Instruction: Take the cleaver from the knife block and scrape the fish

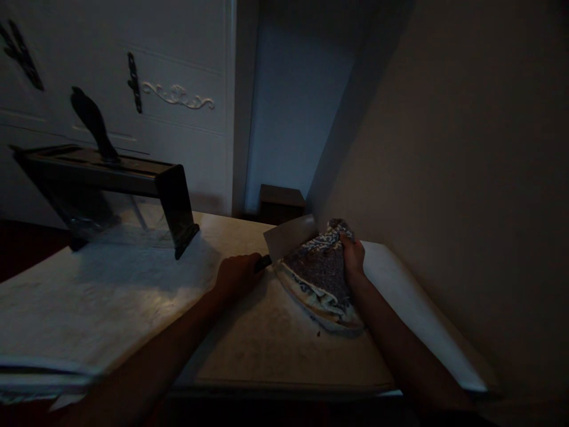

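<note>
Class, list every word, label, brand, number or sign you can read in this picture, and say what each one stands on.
None: no readable text shows on the cleaver, the cloth, the black-framed box or the table.
The raised scroll on the white door is decoration.
Any tiny marking would be too dark or blurred to read.

The head camera looks forward and down across the nearby tabletop, facing white doors beyond.
</note>
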A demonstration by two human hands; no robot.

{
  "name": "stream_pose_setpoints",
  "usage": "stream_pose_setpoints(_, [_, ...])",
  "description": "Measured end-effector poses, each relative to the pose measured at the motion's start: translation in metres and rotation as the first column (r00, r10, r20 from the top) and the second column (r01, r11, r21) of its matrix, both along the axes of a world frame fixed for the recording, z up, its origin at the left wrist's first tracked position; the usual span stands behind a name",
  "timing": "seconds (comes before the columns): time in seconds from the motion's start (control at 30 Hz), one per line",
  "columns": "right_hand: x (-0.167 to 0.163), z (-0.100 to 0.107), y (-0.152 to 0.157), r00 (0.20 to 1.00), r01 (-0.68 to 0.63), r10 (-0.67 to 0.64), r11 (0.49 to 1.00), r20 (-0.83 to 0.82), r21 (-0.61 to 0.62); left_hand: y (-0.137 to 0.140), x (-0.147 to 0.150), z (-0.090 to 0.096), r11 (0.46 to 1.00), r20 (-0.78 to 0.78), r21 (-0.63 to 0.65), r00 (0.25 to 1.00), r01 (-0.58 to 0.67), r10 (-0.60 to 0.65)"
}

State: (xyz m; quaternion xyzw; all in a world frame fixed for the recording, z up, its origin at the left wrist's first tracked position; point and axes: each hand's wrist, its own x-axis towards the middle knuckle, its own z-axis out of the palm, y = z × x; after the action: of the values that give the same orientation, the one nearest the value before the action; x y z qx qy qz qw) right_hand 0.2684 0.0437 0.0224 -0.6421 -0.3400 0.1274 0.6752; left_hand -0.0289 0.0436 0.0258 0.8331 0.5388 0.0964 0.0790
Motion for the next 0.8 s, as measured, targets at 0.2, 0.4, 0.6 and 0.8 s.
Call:
stream_pose_setpoints(0.2, [-0.015,0.015,-0.012,0.992,0.054,-0.072,0.984,0.104,0.17,0.001,-0.003,-0.001,0.997,-0.003,0.079,1.0,0.0,0.0])
stream_pose_setpoints(0.4, [-0.051,0.018,-0.026,0.948,-0.117,0.04,0.967,0.317,0.227,0.0,-0.001,-0.003,0.989,-0.034,0.14,0.999,0.043,-0.039])
stream_pose_setpoints(0.6, [-0.08,0.011,-0.036,0.747,-0.375,0.203,0.915,0.633,0.148,-0.003,0.009,-0.008,0.975,-0.111,0.183,0.988,0.125,-0.105])
stream_pose_setpoints(0.8, [-0.091,0.007,-0.028,0.323,-0.596,0.231,0.803,0.918,0.007,-0.003,0.012,-0.014,0.953,-0.136,0.254,0.981,0.169,-0.137])
